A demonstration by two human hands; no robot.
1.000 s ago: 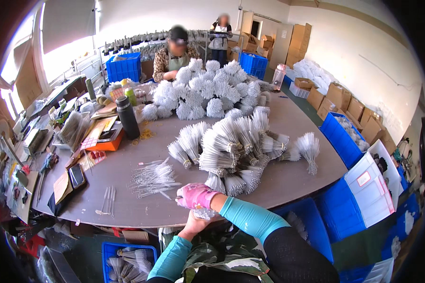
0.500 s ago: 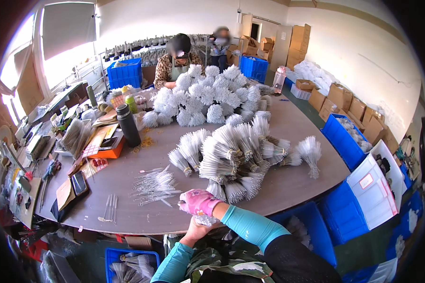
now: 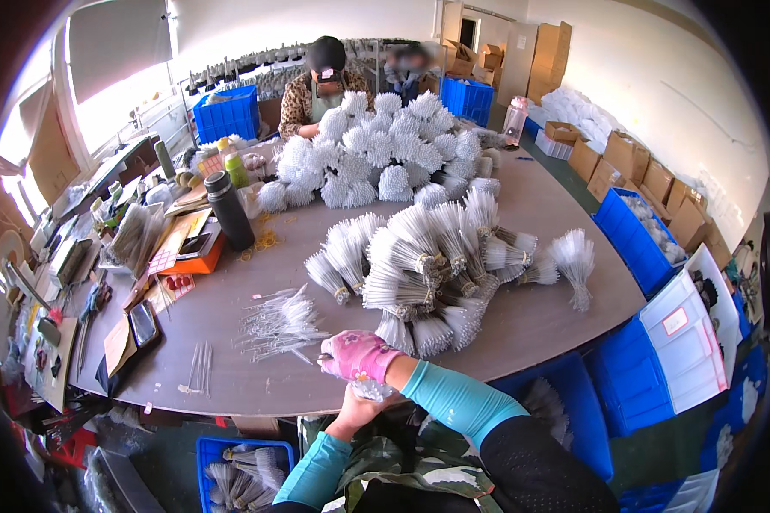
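Nearest: left hand [image 3: 358, 409], bare, sits just below worktop [image 3: 522, 321] edge w/ fingers clamped on a small bundle of clear thin sticks [image 3: 373, 390]. Right hand [image 3: 359, 355] in pink glove sits right above it at the edge, fingers curled together over the bundle top; teal sleeve runs back to lower right. Just beyond, to the left, loose sticks [image 3: 278, 323] lie scattered on the worktop; a few more [image 3: 198, 369] near the front-left edge. Mid worktop: big heap of tied white bundles [image 3: 436, 265]. Left of it, dark bottle [image 3: 228, 209] upright by an orange tray [image 3: 198, 255]. Far side: pile of fluffy white tufts [image 3: 376, 158], a person [image 3: 321, 85] seated behind it. Blue crates [image 3: 633, 239] on the right.
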